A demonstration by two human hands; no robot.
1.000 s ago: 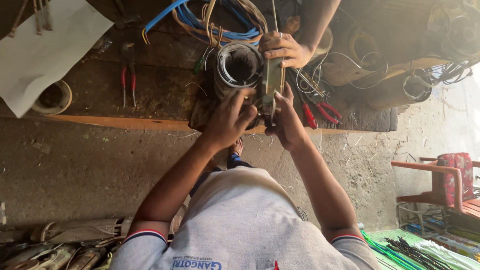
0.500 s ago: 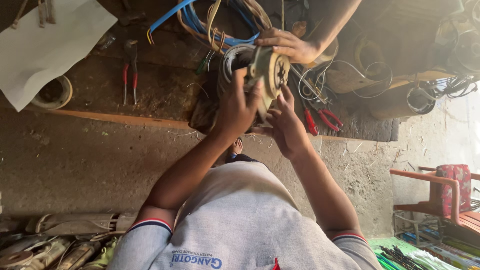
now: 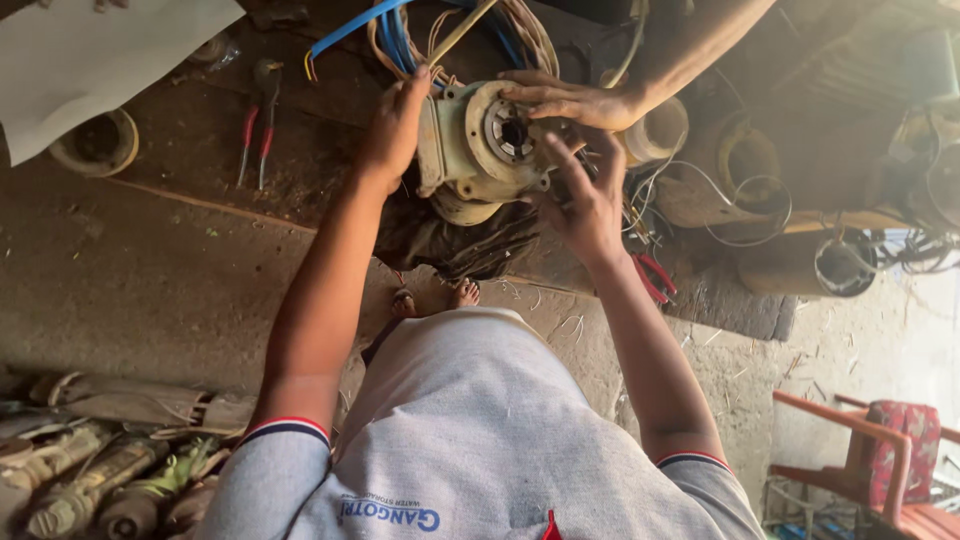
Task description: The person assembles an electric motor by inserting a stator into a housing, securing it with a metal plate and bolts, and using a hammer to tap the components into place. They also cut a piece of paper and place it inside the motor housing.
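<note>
Your left hand (image 3: 392,125) and right hand (image 3: 585,200) both clamp the motor housing (image 3: 480,145); co-worker's hand (image 3: 565,100) on top. Uneven tilt could pinch fingers or snag the blue wires (image 3: 395,35).

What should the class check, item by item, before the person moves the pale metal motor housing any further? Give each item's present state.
1. Left hand on the motor housing: ok.
2. Right hand on its other side: ok.
3. Co-worker's hand rests on top: not ok, in the way.
4. Blue wires free of the housing: cannot tell.
5. Red-handled pliers lie apart, left: ok.
6. Bare feet below the housing: not ok.
</note>
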